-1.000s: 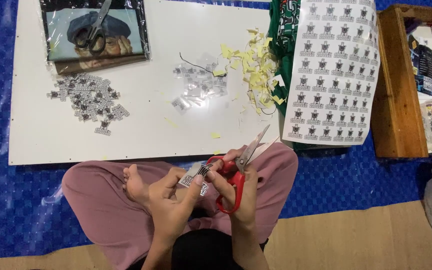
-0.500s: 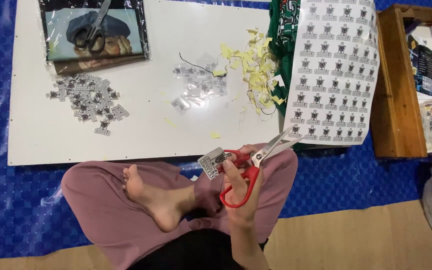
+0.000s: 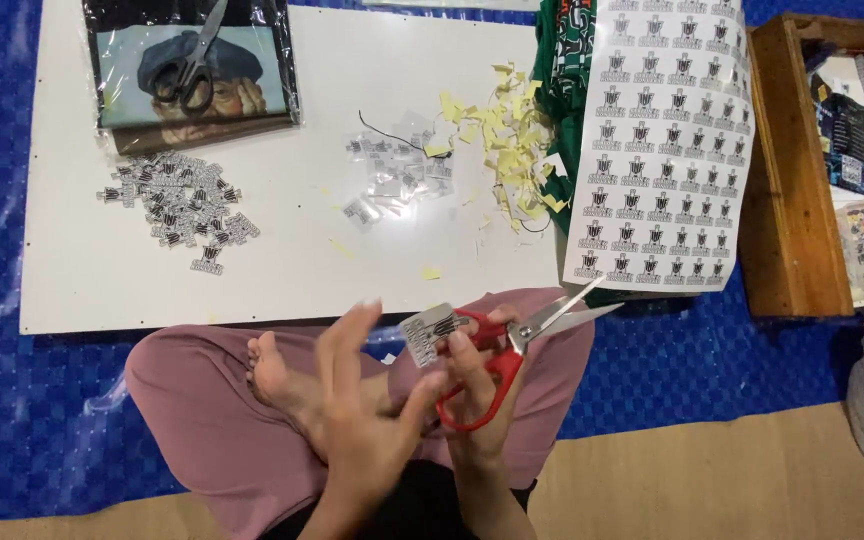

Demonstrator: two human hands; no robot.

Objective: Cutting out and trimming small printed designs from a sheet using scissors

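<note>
My right hand grips red-handled scissors over my lap, blades slightly apart and pointing right. A small cut-out sticker with a dark emblem is pinched at that hand's fingertips beside the scissor handles. My left hand is raised in front of it, fingers spread, thumb close to the right hand, holding nothing. A printed sticker sheet with rows of emblems lies at the right end of the white board.
On the board lie a pile of cut stickers, clear scraps, yellow paper trimmings, and grey scissors on a bagged picture. A wooden tray stands to the right on blue matting.
My left hand left the sticker and dropped from view, then rose again with fingers spread. The right hand lifted the scissors and sticker slightly toward the board edge.
</note>
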